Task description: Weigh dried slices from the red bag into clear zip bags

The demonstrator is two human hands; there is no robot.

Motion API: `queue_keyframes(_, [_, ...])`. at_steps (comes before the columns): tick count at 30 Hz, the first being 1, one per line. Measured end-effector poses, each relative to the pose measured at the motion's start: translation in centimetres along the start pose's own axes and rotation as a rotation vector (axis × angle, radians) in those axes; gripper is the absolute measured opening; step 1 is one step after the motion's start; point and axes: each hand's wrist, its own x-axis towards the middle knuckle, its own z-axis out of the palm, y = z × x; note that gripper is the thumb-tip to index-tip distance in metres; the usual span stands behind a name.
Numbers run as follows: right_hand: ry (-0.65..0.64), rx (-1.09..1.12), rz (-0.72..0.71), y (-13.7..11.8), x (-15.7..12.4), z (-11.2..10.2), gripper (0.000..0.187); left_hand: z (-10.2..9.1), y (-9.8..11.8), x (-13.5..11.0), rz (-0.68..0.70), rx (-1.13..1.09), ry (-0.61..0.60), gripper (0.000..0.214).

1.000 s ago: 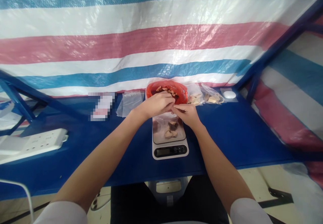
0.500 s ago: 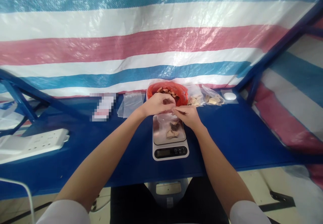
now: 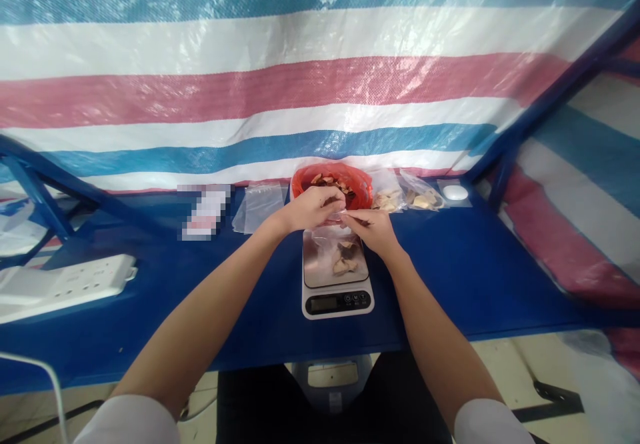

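My left hand (image 3: pixel 313 209) and my right hand (image 3: pixel 371 229) meet above a digital kitchen scale (image 3: pixel 337 301), pinching the upper edge of a transparent plastic bag (image 3: pixel 325 251). The bag rests on the steel scale platform, with several pale-brown dried slices (image 3: pixel 345 261) inside. Just beyond my left fingers stands a red plastic-lined container (image 3: pixel 357 191) holding more dried slices (image 3: pixel 330 181). Part of it is hidden behind my left hand. Whether my fingers also hold a slice cannot be seen.
Filled transparent bags (image 3: pixel 387 199) lie right of the container on the blue table (image 3: pixel 475 277). Further right is a small white round object (image 3: pixel 455 193). To the left lie a flat plastic bag (image 3: pixel 259 207), a pixelated item (image 3: pixel 205 212) and a white power strip (image 3: pixel 70 283). A striped tarpaulin (image 3: pixel 280 91) stands behind.
My hands stay together at the bag's edge with only small shifts. The dried slices inside the bag sit slightly further right, and the view has drifted a little.
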Motion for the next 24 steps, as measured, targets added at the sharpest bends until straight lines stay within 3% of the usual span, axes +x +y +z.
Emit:
queue_keyframes(5, [0.032,0.081,0.096,-0.3,0.2,-0.2,0.025,0.2,-1.2,-0.4,-0.026,-0.048,0.131,0.027])
queue_keyframes(10, [0.081,0.312,0.245,-0.3,0.5,-0.2,0.027,0.4,-2.1,-2.3,-0.099,-0.151,0.294,0.032])
queue_keyframes(16, [0.176,0.423,0.390,-0.9,0.6,0.2,0.028,2.1,-2.5,-4.3,-0.237,-0.433,0.365,0.040])
queue_keyframes(24, [0.144,0.502,0.452,-0.8,0.7,0.5,0.031,4.0,-2.9,-3.8,-0.256,-0.711,0.553,0.032])
